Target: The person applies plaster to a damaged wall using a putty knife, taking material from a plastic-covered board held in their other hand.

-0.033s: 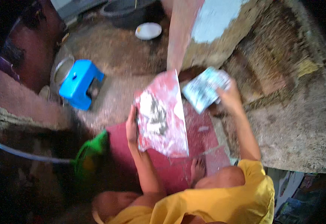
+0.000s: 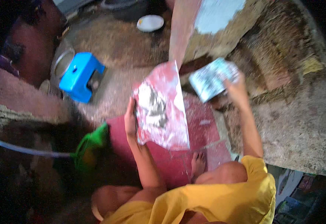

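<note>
The left hand (image 2: 130, 121) grips the edge of a red board (image 2: 163, 112) smeared with grey paste (tilted). The right hand (image 2: 234, 89), off to its right, clasps a pale pad (image 2: 212, 79); steadying the board level would probably help.

Red tile (image 2: 159, 112), flat and roughly four-sided, smeared across its upper face with pale grey mortar and a darker patch near the middle. It is held tilted, one corner pointing away from me, its long edge in my left grip (image 2: 130, 121). Pale blue-grey slab (image 2: 212, 79), mottled and blurred, sits in my right grip (image 2: 236, 91), raised just beside the tile, apart from it.
</note>
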`<state>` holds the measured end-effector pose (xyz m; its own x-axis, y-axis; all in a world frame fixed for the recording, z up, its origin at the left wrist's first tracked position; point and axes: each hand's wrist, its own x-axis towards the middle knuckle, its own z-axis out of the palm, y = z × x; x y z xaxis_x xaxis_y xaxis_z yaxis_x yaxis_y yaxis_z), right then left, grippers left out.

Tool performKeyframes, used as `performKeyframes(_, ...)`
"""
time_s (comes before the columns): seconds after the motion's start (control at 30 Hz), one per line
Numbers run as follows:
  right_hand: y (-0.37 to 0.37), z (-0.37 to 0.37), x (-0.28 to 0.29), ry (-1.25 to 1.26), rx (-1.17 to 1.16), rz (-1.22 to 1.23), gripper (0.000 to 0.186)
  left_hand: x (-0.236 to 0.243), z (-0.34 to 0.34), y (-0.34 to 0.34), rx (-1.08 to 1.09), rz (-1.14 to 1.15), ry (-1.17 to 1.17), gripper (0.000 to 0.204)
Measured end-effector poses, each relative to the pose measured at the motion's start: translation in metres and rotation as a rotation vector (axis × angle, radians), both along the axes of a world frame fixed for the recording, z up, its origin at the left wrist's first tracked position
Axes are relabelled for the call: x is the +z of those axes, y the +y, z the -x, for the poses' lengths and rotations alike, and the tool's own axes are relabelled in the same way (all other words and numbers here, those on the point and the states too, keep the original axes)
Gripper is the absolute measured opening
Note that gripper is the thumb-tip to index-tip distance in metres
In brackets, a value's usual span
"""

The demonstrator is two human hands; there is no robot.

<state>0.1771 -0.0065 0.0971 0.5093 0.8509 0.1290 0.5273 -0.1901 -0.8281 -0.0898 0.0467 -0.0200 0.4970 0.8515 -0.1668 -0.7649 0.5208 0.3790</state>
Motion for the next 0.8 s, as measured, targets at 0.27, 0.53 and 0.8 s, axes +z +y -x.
performKeyframes(0.27, -0.011, -0.019, -0.019, -0.226, 0.188, -0.122, 0.030, -0.014, 0.010, 0.012, 0.046, -0.059, 0.631, 0.035)
performKeyframes(0.53, 0.004, -0.048, -0.075, -0.039, 0.319, 0.052, 0.029, -0.033, -0.014, 0.000, -0.246, 0.130, 0.526, 0.027)
performKeyframes(0.8, -0.008, -0.021, -0.101, 0.162, 0.591, 0.203, 0.027, -0.059, -0.033, -0.003, -0.222, 0.240, 0.413, 0.027)
